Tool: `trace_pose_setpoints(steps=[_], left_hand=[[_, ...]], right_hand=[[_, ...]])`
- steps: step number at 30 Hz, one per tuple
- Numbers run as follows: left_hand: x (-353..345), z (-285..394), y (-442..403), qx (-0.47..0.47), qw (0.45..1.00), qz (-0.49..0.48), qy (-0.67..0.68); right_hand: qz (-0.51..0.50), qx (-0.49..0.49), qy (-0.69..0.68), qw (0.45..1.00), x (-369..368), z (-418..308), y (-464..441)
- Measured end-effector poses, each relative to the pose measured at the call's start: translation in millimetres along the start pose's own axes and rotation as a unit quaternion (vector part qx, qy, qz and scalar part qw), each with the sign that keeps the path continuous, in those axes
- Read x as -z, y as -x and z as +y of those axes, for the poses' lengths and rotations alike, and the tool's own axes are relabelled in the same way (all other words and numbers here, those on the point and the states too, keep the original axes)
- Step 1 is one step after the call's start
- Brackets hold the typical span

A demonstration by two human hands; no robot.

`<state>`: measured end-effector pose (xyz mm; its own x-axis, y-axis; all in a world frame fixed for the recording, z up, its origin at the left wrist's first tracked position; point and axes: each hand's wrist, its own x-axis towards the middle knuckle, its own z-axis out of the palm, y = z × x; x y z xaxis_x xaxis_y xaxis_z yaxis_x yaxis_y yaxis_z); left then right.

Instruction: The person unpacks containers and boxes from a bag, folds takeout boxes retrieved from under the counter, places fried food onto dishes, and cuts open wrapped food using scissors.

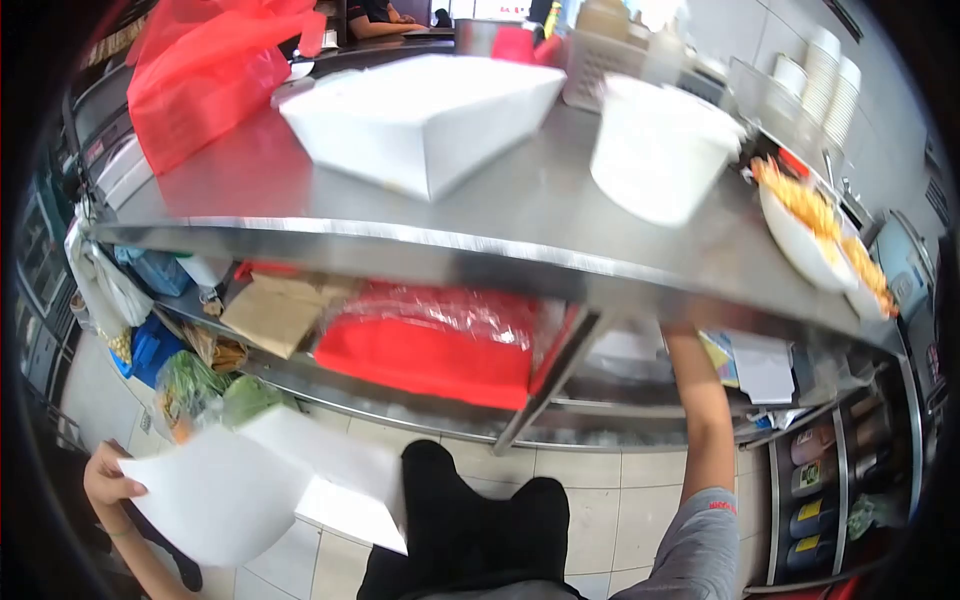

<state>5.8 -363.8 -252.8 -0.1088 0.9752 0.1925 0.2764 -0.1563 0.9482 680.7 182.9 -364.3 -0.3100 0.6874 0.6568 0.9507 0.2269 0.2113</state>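
Observation:
My left hand (110, 478), at the lower left, pinches the edge of a white paper takeaway box (225, 490). The box is blurred, with its large panels spread apart, and hangs over the floor beside my legs. My right forearm (705, 430) reaches in beneath the counter top. The right hand is hidden by the counter's edge, so its fingers do not show. Close to that arm, white cards or papers (765, 368) lie on the under-shelf. Above on the steel counter (520, 210) stand a white paper box (425, 120) and a white tub (660, 145).
A red plastic bag (205, 85) sits at the counter's left. Plates of fried food (815, 225) are at its right end, near stacked cups (830, 90). A red tray (420, 360) and brown paper (275, 312) occupy the under-shelf. Bagged greens (190, 390) are below left.

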Motion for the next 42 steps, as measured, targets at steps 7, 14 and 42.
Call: trace_pose_setpoints(steps=[7,14,42], left_hand=[[-3.1,137.4,-84.9,0.103,0.962,-0.069,-0.245],[63.1,246.2,-129.7,0.011,0.912,0.148,-0.383],[-98.7,245.3,-414.8,-0.305,0.881,-0.170,-0.319]], right_hand=[[-0.120,-0.060,-0.037,0.990,20.7,-9.8,67.4],[-0.257,-0.107,-0.091,0.956,74.6,-18.0,107.6],[-0.254,-0.372,-0.607,0.655,423.4,-278.5,-136.1]])
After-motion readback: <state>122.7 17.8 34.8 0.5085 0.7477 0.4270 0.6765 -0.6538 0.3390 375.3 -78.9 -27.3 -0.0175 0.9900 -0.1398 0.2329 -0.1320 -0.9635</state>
